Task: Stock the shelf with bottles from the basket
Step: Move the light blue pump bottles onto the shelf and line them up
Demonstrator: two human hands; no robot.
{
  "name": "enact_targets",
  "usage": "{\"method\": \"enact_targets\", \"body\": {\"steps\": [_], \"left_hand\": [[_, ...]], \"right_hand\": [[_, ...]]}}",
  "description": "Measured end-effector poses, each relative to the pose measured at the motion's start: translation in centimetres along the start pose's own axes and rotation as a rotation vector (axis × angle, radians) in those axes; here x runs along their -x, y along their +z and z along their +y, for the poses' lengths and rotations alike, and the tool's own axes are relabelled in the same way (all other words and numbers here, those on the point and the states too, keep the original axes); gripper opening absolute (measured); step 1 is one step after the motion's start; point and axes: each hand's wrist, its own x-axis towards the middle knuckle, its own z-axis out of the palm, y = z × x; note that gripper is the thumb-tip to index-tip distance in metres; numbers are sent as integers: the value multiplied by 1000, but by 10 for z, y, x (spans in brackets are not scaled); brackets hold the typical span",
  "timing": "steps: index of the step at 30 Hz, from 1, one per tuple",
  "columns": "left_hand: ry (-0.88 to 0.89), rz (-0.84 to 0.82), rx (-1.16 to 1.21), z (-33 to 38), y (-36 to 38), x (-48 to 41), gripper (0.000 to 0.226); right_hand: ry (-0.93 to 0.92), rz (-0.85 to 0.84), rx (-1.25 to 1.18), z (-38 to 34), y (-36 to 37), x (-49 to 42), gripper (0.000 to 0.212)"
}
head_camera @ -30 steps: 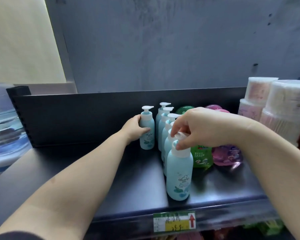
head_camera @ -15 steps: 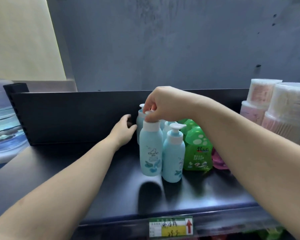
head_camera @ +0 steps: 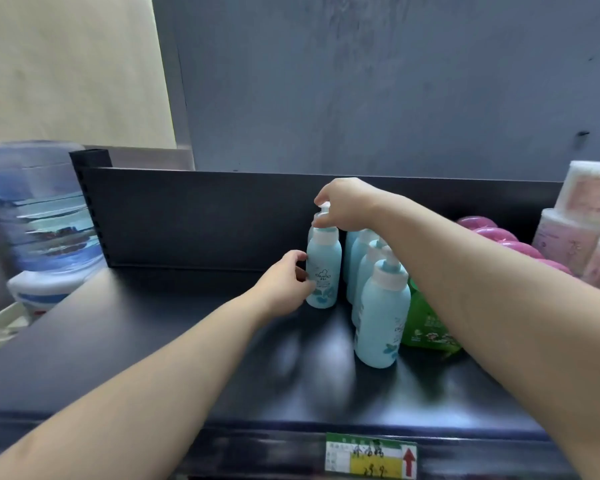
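The left hand point(head_camera: 284, 285), fingers curled round its side, steadies the bottle point(head_camera: 323, 271) that the right hand point(head_camera: 347, 207), pinching its pump top, has just carried back along the shelf point(head_camera: 153, 341) to stand beside the row of bottles point(head_camera: 381, 306) under the right forearm, so one more looks stocked.

Both arms are being shown bare: the left forearm point(head_camera: 174, 368) and the right forearm point(head_camera: 492, 299) are being seen uncovered along their whole visible length, smooth and tapering toward the wrists. The left hand point(head_camera: 283, 287) and the right hand point(head_camera: 349, 204) are likewise being left uncovered. Finer details of the hands are being lost to blur.
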Motion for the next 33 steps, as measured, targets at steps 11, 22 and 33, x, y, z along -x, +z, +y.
{"method": "enact_targets", "body": {"steps": [11, 22, 33], "left_hand": [[-25, 285, 75, -4, -20, 56, 41], [-173, 764, -65, -79, -50, 240, 16], [-753, 747, -108, -230, -30, 437, 18]], "right_hand": [[-344, 163, -178, -44, 4, 93, 35], [-879, -167, -292, -135, 89, 170, 30], [-1059, -574, -243, -246, 216, 228, 33]]}}
